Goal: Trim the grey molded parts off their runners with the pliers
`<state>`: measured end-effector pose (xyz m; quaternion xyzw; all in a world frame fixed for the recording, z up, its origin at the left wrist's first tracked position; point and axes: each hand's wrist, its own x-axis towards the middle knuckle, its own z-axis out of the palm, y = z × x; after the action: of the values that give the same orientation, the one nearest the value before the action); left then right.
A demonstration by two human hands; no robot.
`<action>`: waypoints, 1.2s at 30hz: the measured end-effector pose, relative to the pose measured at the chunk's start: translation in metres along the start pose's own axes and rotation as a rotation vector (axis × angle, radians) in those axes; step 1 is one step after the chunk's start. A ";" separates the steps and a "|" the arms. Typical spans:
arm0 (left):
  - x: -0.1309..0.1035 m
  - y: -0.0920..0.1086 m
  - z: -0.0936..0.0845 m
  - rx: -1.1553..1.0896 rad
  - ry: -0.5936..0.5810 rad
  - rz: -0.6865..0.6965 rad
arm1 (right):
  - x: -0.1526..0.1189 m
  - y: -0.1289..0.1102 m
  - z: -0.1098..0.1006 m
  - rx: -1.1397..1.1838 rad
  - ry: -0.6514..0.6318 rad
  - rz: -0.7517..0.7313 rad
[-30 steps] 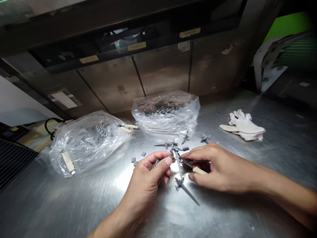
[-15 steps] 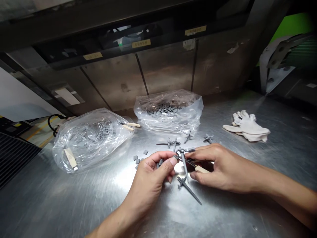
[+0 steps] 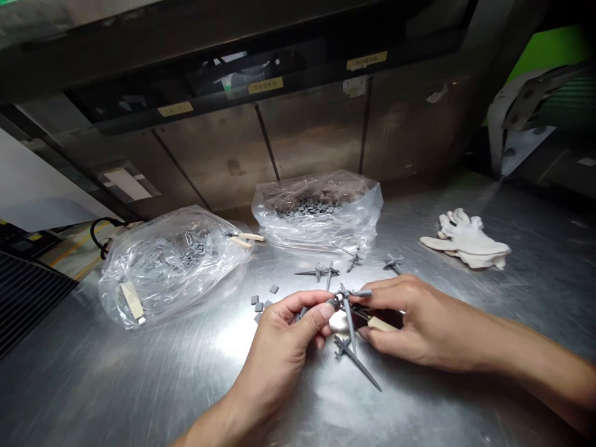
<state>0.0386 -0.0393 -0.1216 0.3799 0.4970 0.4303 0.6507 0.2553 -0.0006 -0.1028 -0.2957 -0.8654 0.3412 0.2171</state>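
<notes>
Between thumb and fingers, my left hand [image 3: 291, 338] pinches a small grey piece on a grey plastic sprue [image 3: 349, 320] whose long tapered stem points down. My right hand [image 3: 414, 320] is closed around nippers with a cream handle [image 3: 382, 325]; their dark jaws reach to the sprue beside my left fingertips. Whether the jaws are closed on the plastic I cannot tell. Another sprue [image 3: 358, 365] lies on the metal table just below the hands. Several small grey ribbed pieces [image 3: 259, 307] are scattered left of my left hand, some partly hidden by it.
Behind the hands lie more sprues [image 3: 319, 271]. Two clear plastic bags hold grey pieces, a left bag [image 3: 162, 279] and a middle bag [image 3: 321, 233]. Other cream-handled tools [image 3: 132, 301] rest at the left bag. White gloves [image 3: 472, 242] lie at right. A metal panel [image 3: 311, 136] closes the back.
The held sprue has tilted slightly, and its top now sits a little lower beside my left fingertips. Both hands keep their grip, and the view has shifted slightly.
</notes>
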 end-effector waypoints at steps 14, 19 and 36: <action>-0.002 0.001 0.003 -0.013 0.051 -0.016 | -0.003 0.003 0.001 -0.067 -0.014 0.011; -0.001 0.002 0.003 -0.012 0.038 -0.029 | -0.002 0.003 0.001 -0.072 -0.037 0.022; -0.001 0.002 0.001 0.046 -0.004 0.001 | -0.002 0.005 0.000 -0.096 -0.053 0.068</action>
<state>0.0392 -0.0397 -0.1189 0.3958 0.5053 0.4184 0.6426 0.2591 0.0011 -0.1070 -0.3258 -0.8757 0.3143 0.1679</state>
